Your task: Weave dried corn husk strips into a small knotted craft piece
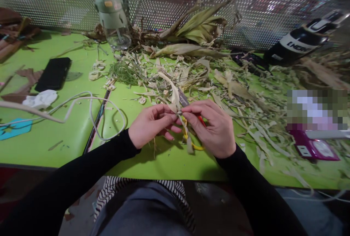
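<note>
Near the front of the green table, my left hand (153,122) pinches a pale dried husk strip (175,92) between thumb and fingers. Its upper end rises above the fingertips and curls to the left. My right hand (214,126) grips the same strip from the other side, fingertips almost touching those of my left hand. A small knot or wrap shows where they meet. Scissors (183,98) with yellow and red handles lie beneath my right hand, their handles partly hidden by the fingers and the hanging strip ends.
Husk scraps (191,72) cover the middle and right of the green table (131,166). A clear bottle (115,21) stands at the back, a black bottle (295,44) leans at right. At left lie a phone (54,73) and a white cable (91,114).
</note>
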Tool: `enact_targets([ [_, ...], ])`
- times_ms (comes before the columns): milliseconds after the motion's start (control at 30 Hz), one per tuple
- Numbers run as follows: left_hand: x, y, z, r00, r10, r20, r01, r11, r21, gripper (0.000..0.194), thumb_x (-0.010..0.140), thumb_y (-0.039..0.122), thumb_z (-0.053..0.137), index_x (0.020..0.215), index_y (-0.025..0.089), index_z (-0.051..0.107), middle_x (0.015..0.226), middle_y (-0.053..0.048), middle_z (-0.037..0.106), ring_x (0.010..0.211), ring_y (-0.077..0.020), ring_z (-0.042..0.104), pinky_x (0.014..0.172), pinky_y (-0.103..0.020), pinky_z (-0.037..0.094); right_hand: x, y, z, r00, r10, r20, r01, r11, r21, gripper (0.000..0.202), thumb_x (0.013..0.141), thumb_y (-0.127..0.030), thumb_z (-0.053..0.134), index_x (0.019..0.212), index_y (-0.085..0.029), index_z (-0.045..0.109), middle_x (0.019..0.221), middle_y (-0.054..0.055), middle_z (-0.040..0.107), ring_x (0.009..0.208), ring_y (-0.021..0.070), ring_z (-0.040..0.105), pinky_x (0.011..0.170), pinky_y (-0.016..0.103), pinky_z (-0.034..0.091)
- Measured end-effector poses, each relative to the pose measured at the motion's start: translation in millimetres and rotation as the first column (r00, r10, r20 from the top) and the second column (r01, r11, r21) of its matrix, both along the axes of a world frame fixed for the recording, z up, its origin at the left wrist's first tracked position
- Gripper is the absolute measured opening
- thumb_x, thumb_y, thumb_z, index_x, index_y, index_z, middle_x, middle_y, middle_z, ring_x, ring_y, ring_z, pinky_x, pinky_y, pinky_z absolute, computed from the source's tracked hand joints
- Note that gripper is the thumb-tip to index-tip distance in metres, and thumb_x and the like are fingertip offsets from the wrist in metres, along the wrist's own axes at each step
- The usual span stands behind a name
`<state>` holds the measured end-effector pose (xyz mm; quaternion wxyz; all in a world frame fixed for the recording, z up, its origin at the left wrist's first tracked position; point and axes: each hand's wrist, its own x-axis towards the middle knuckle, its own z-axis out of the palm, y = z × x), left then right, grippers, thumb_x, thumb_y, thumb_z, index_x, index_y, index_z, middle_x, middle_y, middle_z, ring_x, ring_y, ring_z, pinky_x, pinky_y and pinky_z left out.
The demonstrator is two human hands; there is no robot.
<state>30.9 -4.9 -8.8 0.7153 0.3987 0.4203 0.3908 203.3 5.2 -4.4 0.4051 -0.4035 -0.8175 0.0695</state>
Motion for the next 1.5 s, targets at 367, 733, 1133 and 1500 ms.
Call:
enact_targets([
  [367, -2, 1, -1.1, 0.998, -0.031, 0.057, 0.032, 0.999, -0.026, 0.007, 0.081, 0.018, 0.057, 0.078, 0.013, 0.053, 0.073, -0.001, 0.066, 0.053, -0.0093, 0.066, 0.036, -0.011, 0.046, 0, 0, -0.1, 1.0, -0.001, 0.01, 0.0, 0.998, 0.064, 0.008, 0.077, -0.017, 0.067, 0.083, -0.021, 0.067, 0.083, 0.004, 0.065, 0.078, 0.0174, 0.063, 0.07, 0.031, 0.052],
  [733, -5, 0, -2.3, 0.997, -0.067, 0.033, 0.066, 0.998, 0.021, 0.022, 0.078, 0.024, 0.063, 0.095, 0.015, 0.053, 0.093, -0.007, 0.071, 0.058, -0.0124, 0.069, 0.029, -0.008, 0.037, 3, 1, 2.4, 1.0, -0.019, -0.004, 0.019, 1.0, -0.001, 0.002, 0.08, -0.021, 0.064, 0.082, -0.021, 0.064, 0.078, 0.003, 0.064, 0.07, 0.0155, 0.059, 0.063, 0.029, 0.048],
  [1133, -3, 1, -2.7, 1.0, 0.026, -0.006, -0.026, 0.999, 0.04, 0.024, 0.081, 0.021, 0.057, 0.104, 0.014, 0.056, 0.1, -0.009, 0.069, 0.06, -0.0116, 0.069, 0.028, -0.009, 0.035, -3, 1, -12.5, 0.994, -0.012, 0.104, 0.007, 0.999, 0.052, 0.009, 0.08, -0.023, 0.064, 0.077, -0.02, 0.056, 0.07, 0.002, 0.061, 0.066, 0.0153, 0.055, 0.059, 0.028, 0.044],
  [1500, -3, 2, -4.7, 0.997, 0.047, 0.055, -0.051, 0.997, 0.06, 0.01, 0.078, 0.022, 0.061, 0.078, 0.016, 0.052, 0.069, 0.002, 0.061, 0.056, -0.0067, 0.061, 0.045, -0.014, 0.047, -3, -3, -1.0, 0.995, -0.097, 0.034, 0.093, 0.991, 0.092, 0.01, 0.08, -0.021, 0.063, 0.09, -0.021, 0.059, 0.087, 0.006, 0.064, 0.078, 0.0188, 0.06, 0.064, 0.031, 0.048],
])
